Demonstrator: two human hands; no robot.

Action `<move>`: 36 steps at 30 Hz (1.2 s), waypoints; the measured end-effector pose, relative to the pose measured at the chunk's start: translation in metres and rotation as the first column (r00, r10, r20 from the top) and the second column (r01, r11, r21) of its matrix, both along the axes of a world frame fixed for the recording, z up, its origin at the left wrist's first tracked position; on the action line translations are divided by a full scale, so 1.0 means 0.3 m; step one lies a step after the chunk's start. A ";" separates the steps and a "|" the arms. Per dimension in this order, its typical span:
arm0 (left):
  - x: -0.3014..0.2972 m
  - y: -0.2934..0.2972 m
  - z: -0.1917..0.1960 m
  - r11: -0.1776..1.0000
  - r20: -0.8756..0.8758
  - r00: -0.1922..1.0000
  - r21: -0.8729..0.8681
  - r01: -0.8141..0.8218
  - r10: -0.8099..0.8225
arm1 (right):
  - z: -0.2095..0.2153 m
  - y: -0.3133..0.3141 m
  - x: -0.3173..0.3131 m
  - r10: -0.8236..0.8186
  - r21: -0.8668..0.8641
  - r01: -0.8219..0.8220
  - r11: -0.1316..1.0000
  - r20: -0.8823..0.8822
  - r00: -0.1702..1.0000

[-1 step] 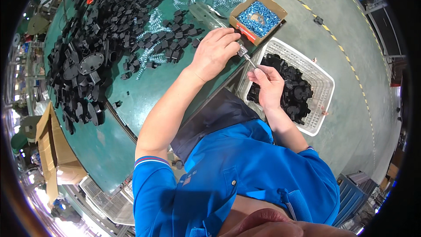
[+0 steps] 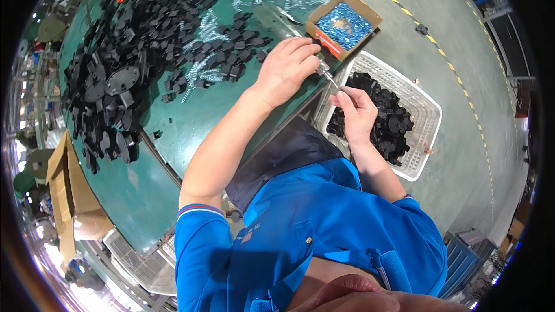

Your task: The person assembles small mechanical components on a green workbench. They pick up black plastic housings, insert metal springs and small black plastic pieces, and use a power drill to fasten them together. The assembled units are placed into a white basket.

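My left hand wraps over the body of a power screwdriver. Its silver chuck and thin bit stick out past my fingers, pointing down and to the right. At the bit's tip my right hand is pinched, thumb against forefinger; whatever small thing lies between them is too small to make out. Just beyond the driver, a cardboard box holds many small bluish screws. Under and beside my right hand stands a white plastic basket with black moulded parts in it.
A green table carries a large heap of small black plastic pieces, larger black oval-plated parts and loose metal springs. At the lower left is an open cardboard carton. Yellow-and-black tape marks the floor.
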State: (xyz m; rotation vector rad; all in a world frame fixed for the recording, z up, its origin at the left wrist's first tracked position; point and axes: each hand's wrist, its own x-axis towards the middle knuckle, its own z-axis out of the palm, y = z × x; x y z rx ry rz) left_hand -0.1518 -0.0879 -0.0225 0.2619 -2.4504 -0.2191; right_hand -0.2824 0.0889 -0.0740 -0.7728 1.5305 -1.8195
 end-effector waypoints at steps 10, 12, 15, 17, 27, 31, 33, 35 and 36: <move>0.095 0.070 0.067 0.996 -0.108 0.993 0.074 -0.042 0.050 | 0.099 -0.039 -0.035 -0.037 -0.022 0.040 0.999 -0.899 0.437; 0.205 0.129 0.112 0.953 -0.052 0.995 0.296 -0.065 0.084 | 0.183 -0.084 -0.020 -0.014 -0.058 -0.079 0.995 -0.881 0.474; 0.364 0.198 0.114 0.706 0.061 0.978 0.684 -0.185 0.197 | 0.344 -0.309 0.086 0.112 -0.026 -0.367 0.930 -0.931 0.348; 0.434 0.237 0.115 0.501 0.050 0.954 0.842 -0.199 0.296 | 0.303 -0.470 0.145 0.172 0.130 -0.329 0.935 -0.979 0.105; 0.651 0.354 0.040 -0.076 -0.176 0.715 0.949 0.305 0.677 | 0.298 -0.606 0.233 0.408 0.395 -0.191 0.899 -0.912 0.033; 0.617 0.357 0.012 -0.033 -0.282 0.667 0.908 0.418 0.689 | 0.276 -0.391 0.299 0.721 0.001 -0.809 0.588 -0.455 0.523; 0.596 0.353 0.018 -0.034 -0.268 0.674 0.916 0.399 0.689 | 0.233 -0.307 0.329 0.757 -0.072 -0.780 0.622 -0.198 0.622; 0.578 0.353 0.023 -0.015 -0.249 0.695 0.937 0.349 0.674 | 0.214 -0.271 0.333 0.735 -0.086 -0.771 0.631 -0.252 0.629; 0.569 0.352 0.025 0.007 -0.240 0.713 0.950 0.313 0.659 | 0.211 -0.258 0.335 0.720 -0.109 -0.753 0.649 -0.233 0.654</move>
